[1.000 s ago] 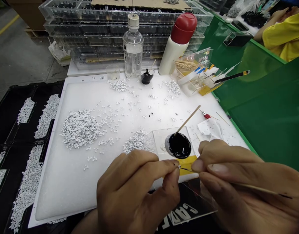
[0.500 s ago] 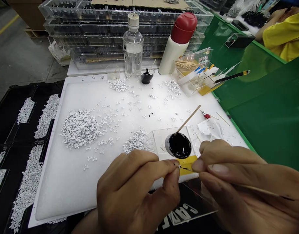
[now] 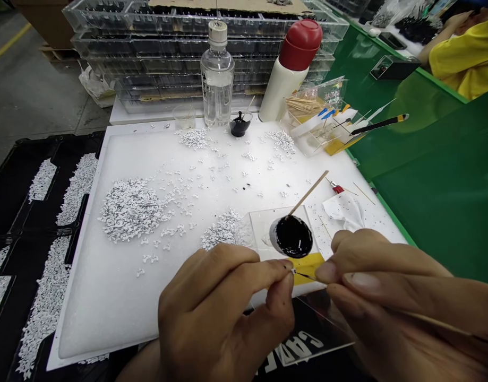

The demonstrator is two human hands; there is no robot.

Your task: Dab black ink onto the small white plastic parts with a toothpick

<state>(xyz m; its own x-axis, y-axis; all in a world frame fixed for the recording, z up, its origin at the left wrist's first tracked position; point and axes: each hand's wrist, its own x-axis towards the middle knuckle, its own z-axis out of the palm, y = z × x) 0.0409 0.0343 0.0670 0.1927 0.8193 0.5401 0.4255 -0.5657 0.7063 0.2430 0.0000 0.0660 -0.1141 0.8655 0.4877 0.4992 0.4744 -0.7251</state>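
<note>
My left hand (image 3: 228, 302) pinches a tiny white piece (image 3: 293, 271) between thumb and forefinger, and most of that piece is covered by the fingertips. In my right hand (image 3: 403, 297) is a thin wooden stick (image 3: 438, 320) with a fine dark tip. The tip reaches the white piece; whether it touches cannot be made out. Just beyond my fingers, a cup of black paint (image 3: 293, 237) stands on a clear plate (image 3: 262, 217) with yellow tape (image 3: 307, 267), and a wooden stick (image 3: 307, 193) leans in the cup.
Piles of small white pieces (image 3: 130, 209) lie on the white pad (image 3: 108, 297). Behind are a clear bottle (image 3: 217, 79), a red-capped flask (image 3: 283, 85), a small black-paint cup (image 3: 239, 126) and stacked trays (image 3: 148, 66). A tool holder (image 3: 307, 140) stands right; a person in yellow (image 3: 467, 55) sits beyond.
My right hand has shifted slightly to the right with the stick, showing a bit more of its dark tip. The left hand and the white piece stay in place.
</note>
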